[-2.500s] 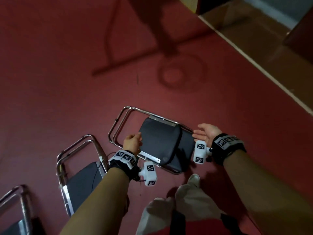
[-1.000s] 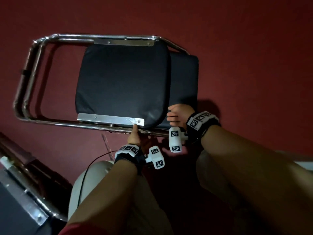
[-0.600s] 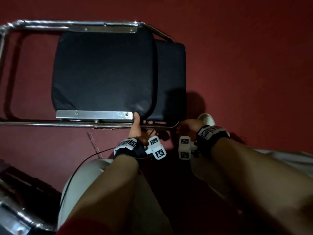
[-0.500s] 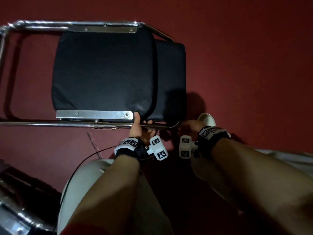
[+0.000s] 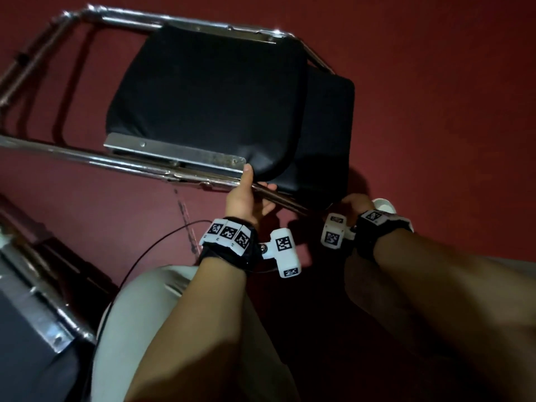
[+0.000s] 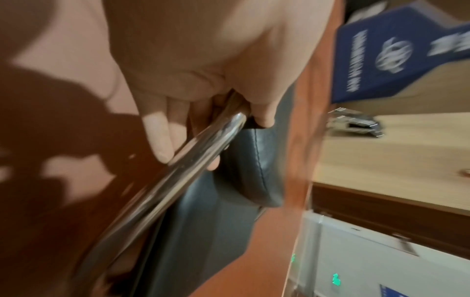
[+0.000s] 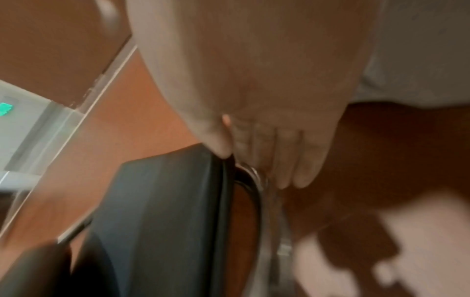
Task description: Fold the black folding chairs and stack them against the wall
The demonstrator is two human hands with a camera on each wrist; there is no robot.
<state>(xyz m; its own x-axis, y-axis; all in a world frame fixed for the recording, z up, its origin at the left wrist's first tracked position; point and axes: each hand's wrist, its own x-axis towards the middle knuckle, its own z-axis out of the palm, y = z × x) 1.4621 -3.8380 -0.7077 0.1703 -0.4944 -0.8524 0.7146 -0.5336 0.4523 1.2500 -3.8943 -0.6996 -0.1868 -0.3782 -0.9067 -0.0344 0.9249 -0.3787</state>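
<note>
Two hands hold one folded black chair (image 5: 208, 91) by its near chrome tube (image 5: 121, 165), above the red floor (image 5: 435, 82). Just ahead of the left hand (image 5: 243, 198), whose fingers curl round the tube and whose thumb lies along it, sits the padded seat. Beside it, the right hand (image 5: 352, 206) grips the frame's curved corner at the backrest (image 5: 324, 134). Seat and backrest lie flat together, glossy black, edged by metal brackets.

The folded chair (image 5: 208, 91) lay ahead over the floor (image 5: 435, 82); another chair (image 5: 32, 309) stood at the lower left, near the person's knee (image 5: 139, 314).
</note>
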